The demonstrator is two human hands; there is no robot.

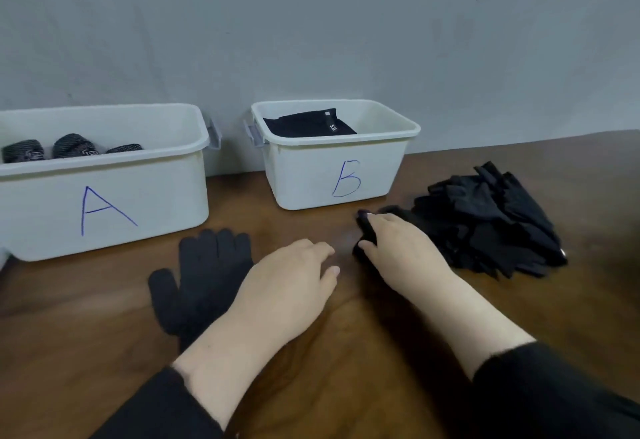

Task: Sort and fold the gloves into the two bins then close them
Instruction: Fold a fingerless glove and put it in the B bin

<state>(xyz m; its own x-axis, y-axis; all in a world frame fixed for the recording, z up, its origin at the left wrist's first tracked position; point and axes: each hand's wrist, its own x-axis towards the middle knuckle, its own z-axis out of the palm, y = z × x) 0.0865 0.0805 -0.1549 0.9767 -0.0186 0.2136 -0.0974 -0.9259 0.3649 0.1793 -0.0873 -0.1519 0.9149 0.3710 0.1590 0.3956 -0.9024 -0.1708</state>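
The right hand (398,248) lies palm down at the near-left edge of the glove pile (491,220), its fingers curled round a bit of black fabric — a pinch on one glove (365,231) at the pile's rim. The left hand (291,283) hovers or rests just beside it over the table (381,352), fingers loosely bent and holding nothing; whether it touches the wood I cannot tell. Its wrist crosses the cuff end of a flat glove (204,272), a dark knit one laid palm down with its fingers pointing toward the bins. Both forearms end in black sleeves (554,397).

Beyond the flat glove stands bin A (104,203), white, open, marked with a blue letter — three rolled patterned gloves (69,148) show above its near wall. To its right, apart from it, stands bin B (332,175), also open, with a folded black item (308,123) bearing a small label lying toward its left side. Both bins sit against a grey wall (311,23). The pile lies right of bin B, near it but not touching.
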